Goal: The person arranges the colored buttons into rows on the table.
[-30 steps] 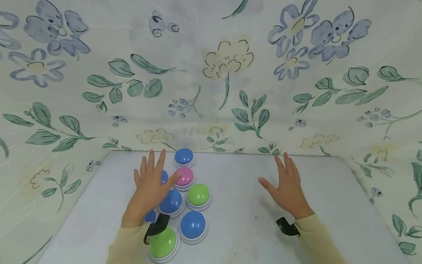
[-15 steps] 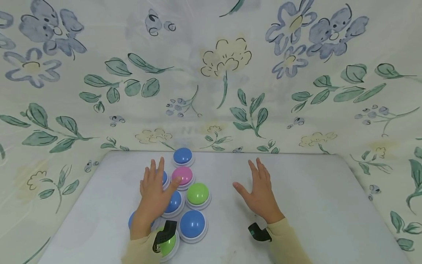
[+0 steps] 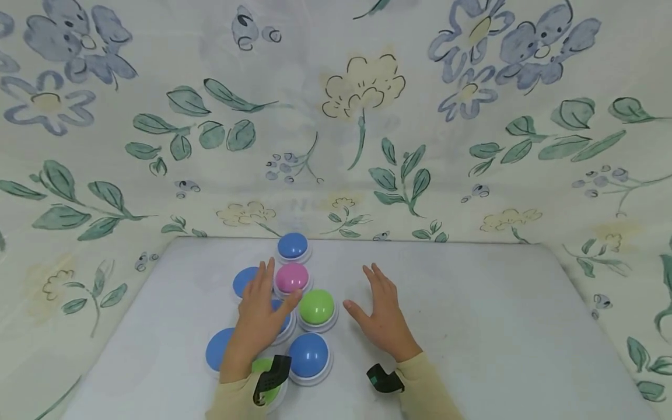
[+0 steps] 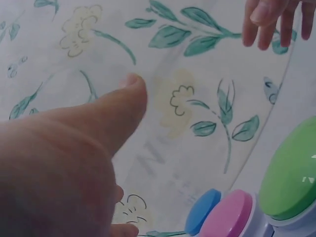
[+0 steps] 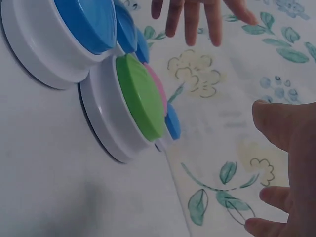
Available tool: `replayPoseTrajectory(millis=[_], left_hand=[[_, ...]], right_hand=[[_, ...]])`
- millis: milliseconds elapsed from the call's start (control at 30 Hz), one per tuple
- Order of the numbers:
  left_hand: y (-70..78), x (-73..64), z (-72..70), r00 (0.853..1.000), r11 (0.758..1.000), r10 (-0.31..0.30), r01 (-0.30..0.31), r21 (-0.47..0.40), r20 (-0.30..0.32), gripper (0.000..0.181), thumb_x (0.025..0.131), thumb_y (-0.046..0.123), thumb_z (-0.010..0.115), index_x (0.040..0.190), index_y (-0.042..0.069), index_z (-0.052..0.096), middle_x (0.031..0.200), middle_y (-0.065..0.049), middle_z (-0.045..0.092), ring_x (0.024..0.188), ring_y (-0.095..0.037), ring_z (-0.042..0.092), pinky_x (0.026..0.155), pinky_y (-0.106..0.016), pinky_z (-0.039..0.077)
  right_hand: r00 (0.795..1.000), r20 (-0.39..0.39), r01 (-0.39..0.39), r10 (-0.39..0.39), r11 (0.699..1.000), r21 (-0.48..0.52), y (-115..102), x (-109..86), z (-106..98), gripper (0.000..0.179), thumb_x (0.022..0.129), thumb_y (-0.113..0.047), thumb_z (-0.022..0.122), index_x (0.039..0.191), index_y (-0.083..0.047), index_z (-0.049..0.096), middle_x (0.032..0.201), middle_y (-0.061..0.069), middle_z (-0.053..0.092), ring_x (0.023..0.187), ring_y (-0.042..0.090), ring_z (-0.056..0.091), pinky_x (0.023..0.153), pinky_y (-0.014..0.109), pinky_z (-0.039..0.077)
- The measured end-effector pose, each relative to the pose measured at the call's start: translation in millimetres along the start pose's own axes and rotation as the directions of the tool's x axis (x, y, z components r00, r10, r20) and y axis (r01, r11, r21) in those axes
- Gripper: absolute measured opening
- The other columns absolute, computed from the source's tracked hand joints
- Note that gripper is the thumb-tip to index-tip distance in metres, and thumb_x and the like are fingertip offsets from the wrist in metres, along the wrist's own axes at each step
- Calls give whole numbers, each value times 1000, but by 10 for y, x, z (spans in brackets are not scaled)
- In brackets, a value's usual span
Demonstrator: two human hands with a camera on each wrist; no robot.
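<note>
Domed blue, green and pink plastic buttons on white bases (image 3: 308, 354) cluster left of centre. The left hand (image 3: 259, 319), fingers straight, hovers over them; the right hand (image 3: 382, 319), likewise wide, has swung inward since the earlier frame, now near the middle green button (image 3: 317, 307). White tabletop (image 3: 499, 326) stretches rightward; the farthest blue button (image 3: 292, 245) stands by its back edge, floral-printed cloth (image 3: 299, 216) beyond.

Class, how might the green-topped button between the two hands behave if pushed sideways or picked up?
The green-topped button would probably slide rather than roll or tip, given its wide white base. Its shiny dome may feel slippery. Its even, rounded shape suggests stiffness.
</note>
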State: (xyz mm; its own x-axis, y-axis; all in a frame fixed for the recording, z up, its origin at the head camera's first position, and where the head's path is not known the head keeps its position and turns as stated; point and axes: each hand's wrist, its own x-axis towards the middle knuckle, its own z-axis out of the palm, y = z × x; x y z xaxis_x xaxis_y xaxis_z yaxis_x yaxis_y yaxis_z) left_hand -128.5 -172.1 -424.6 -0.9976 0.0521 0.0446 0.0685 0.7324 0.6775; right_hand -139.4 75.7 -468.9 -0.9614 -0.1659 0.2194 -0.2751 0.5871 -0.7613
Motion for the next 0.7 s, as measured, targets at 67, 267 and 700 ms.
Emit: replayPoseTrajectory(millis=[67,267,700], left_hand=[[-4,-15,7,999,1000,-20,19,14,26,90,98,47,60,161,6,12,165,-24,12,146,-56,12,110,-79,13],[0,-23,70,997,999,-37,35,39,69,83,94,35,70,157,2,28,158,-24,35,145,-52,25,114,-68,24],[79,-18,159,997,992,-13,5,123,70,66,86,16,78,143,-3,51,143,-25,53,134,-45,47,111,-59,39]], right_hand=[[1000,22,14,-15,999,46,-7,-7,63,76,95,-38,67,155,-5,34,161,21,28,147,42,25,113,66,32],[996,73,37,-49,987,158,-3,12,241,69,96,-31,67,153,-7,38,157,17,38,141,39,38,114,60,34],[983,184,-24,-14,979,203,-12,7,395,65,96,-25,67,153,-11,40,148,18,48,129,34,50,106,54,46]])
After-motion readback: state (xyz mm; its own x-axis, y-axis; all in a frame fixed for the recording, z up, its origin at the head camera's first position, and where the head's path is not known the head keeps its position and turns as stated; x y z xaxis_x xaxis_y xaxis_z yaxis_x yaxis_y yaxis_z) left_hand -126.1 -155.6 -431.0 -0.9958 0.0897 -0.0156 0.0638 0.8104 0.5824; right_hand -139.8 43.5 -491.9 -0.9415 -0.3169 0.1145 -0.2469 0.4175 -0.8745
